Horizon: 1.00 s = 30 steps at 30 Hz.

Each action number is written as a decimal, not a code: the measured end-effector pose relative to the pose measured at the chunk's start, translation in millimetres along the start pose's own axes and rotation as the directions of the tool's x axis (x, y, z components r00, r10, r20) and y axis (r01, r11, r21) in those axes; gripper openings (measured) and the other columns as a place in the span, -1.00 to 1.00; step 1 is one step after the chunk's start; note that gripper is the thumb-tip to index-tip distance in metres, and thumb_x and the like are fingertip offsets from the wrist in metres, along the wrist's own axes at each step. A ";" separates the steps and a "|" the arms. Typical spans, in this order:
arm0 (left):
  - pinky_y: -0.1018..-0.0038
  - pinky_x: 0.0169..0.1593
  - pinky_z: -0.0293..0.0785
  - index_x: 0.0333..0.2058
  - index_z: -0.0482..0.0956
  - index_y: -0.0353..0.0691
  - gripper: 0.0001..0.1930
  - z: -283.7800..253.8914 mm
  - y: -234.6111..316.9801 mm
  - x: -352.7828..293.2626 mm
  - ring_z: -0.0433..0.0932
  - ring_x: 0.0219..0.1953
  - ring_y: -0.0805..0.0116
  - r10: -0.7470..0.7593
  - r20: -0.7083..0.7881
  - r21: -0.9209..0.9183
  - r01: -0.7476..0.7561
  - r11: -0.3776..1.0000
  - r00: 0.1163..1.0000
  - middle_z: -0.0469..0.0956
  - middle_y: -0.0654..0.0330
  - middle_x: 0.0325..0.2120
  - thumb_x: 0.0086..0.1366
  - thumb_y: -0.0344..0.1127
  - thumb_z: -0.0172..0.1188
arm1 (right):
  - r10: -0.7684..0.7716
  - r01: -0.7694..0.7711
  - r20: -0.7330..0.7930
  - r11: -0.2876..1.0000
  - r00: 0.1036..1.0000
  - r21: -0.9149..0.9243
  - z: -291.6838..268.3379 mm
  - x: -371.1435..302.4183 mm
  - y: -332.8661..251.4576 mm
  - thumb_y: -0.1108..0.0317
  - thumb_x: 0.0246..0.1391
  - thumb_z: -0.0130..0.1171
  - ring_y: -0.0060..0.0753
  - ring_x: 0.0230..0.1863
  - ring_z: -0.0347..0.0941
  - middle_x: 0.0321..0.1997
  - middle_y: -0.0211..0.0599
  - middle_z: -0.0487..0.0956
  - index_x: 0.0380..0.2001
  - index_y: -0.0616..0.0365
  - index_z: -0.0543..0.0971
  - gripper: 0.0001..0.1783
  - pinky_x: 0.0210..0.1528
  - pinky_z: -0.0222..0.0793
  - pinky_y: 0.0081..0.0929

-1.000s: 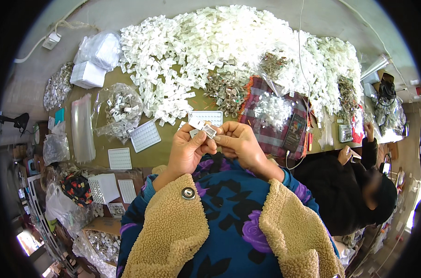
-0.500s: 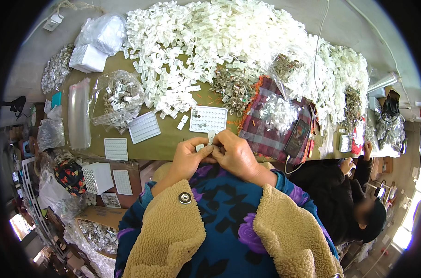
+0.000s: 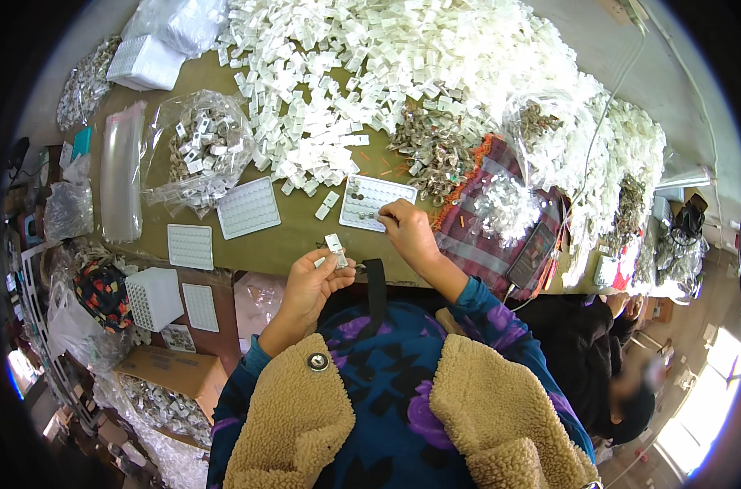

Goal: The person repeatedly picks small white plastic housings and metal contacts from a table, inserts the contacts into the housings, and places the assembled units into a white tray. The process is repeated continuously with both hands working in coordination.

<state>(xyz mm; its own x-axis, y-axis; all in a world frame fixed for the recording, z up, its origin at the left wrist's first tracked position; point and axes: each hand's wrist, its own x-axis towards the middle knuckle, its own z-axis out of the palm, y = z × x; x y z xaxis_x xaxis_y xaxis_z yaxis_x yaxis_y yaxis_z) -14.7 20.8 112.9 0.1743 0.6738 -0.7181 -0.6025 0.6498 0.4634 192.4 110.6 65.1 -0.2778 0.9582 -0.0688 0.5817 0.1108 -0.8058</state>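
Note:
My left hand (image 3: 309, 284), just off the table's front edge, is closed on a small white plastic case (image 3: 334, 244) held between thumb and fingers. A second pale piece shows at its fingertips, too small to name. My right hand (image 3: 411, 234) reaches over the right side of a white dimpled tray (image 3: 396, 194), thumb and finger pinched together. What the pinch holds, if anything, is hidden. Several small dark round pieces (image 3: 357, 194) lie in the tray's dimples. Two loose white cases (image 3: 327, 204) lie left of the tray.
A huge heap of white cases (image 3: 436, 57) fills the back. Brown metal parts (image 3: 436, 151) lie by a plaid cloth (image 3: 489, 253) bearing clear bits and a phone (image 3: 533, 255). More dimpled trays (image 3: 249, 208) and an open bag of parts (image 3: 203, 147) lie left. A person (image 3: 582, 350) sits at right.
My hands, together before, have come apart. The right has moved forward and right to the tray; the left keeps the white case. The view has shifted, and a black strap now shows at the table edge.

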 end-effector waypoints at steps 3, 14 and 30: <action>0.44 -0.16 0.62 -0.12 0.45 -0.39 -0.81 -10.8 -3.9 -0.3 0.63 -0.28 0.32 -0.017 -0.019 -0.025 0.017 1.000 1.000 0.60 -0.03 -0.24 0.41 -0.37 0.05 | 0.013 -0.014 -0.019 1.000 1.000 -0.022 16.5 3.3 3.8 0.51 0.02 0.25 -0.03 -0.29 0.53 -0.35 -0.09 0.54 -0.31 0.28 0.62 -0.86 -0.27 0.43 -0.35; 0.44 -0.17 0.61 -0.13 0.45 -0.36 -0.81 -28.8 -3.4 5.2 0.63 -0.30 0.37 -0.006 0.003 -0.090 0.006 0.996 1.000 0.61 0.00 -0.25 0.41 -0.35 0.07 | -0.141 0.118 -0.167 0.983 0.976 -0.141 43.1 27.2 -1.9 0.43 0.01 0.25 -0.10 -0.39 0.55 -0.33 -0.24 0.55 -0.33 0.14 0.63 -0.89 -0.37 0.46 -0.28; 0.47 -0.16 0.60 -0.08 0.46 -0.35 -0.78 -26.5 2.3 4.2 0.61 -0.30 0.41 0.086 0.042 -0.170 -0.078 0.982 0.995 0.60 0.03 -0.23 0.42 -0.33 0.06 | -0.493 0.497 0.093 0.818 0.865 -0.290 36.3 38.4 5.5 0.60 -0.11 0.10 -0.07 -0.28 0.52 -0.28 -0.14 0.48 -0.30 0.21 0.54 -0.77 -0.29 0.49 -0.28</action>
<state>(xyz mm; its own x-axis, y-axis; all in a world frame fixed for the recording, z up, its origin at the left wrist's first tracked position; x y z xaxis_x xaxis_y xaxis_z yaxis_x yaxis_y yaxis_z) -35.9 15.8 97.1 0.1544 0.7416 -0.6528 -0.7382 0.5257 0.4227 157.1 138.5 36.6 -0.5981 0.7497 0.2832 0.5593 0.6436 -0.5225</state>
